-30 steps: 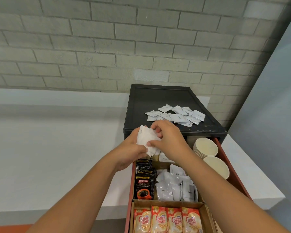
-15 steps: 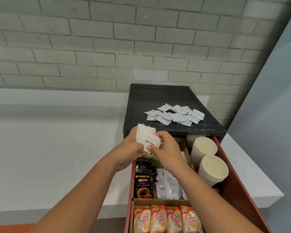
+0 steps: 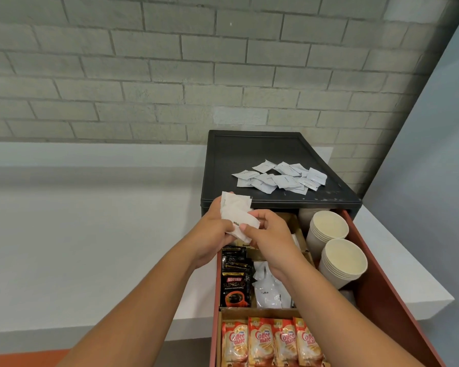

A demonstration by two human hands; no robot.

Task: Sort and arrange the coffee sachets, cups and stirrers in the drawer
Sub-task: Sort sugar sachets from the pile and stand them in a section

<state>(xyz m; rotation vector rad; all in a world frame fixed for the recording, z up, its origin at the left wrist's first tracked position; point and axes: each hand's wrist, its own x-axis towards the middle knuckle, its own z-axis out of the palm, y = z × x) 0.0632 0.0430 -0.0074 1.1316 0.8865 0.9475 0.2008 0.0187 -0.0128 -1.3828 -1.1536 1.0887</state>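
Both hands, left (image 3: 214, 229) and right (image 3: 269, 235), grasp white sachets (image 3: 236, 215) above the drawer (image 3: 387, 287), probably to square the bundle before placing.

Your right grip (image 3: 270, 234) has come off the top of the white sachets (image 3: 235, 211), where it lay a second ago, and dropped to their near right edge. Its thumb now presses the front sachet, covering most of the printed label you could read half a second ago. The paper cups (image 3: 329, 226) now show their side walls, not only rims.
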